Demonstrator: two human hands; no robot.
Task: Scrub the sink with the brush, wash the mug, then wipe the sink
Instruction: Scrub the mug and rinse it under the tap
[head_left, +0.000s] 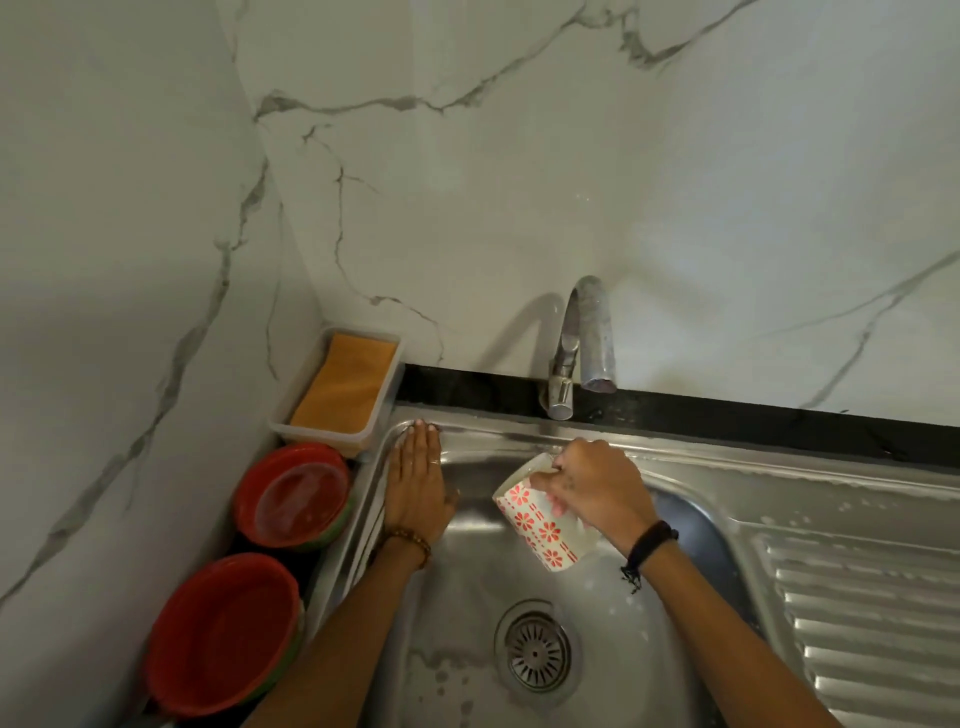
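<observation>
A white mug (540, 525) with red flower patterns hangs tilted over the steel sink (467, 597), its mouth toward the far left. My right hand (592, 488) grips it at the rim and side. My left hand (415, 483) lies flat with straight fingers on the sink's far-left rim and inner wall. The drain (537, 652) sits in the basin floor below the mug. No brush is in view.
A steel tap (587, 343) stands at the back above the black counter strip (727, 410). An orange cloth lies in a clear tray (337, 389) at the far left corner. Two stacks of red bowls (291, 493) (223, 634) sit left of the sink. A ribbed drainboard (872, 623) lies right.
</observation>
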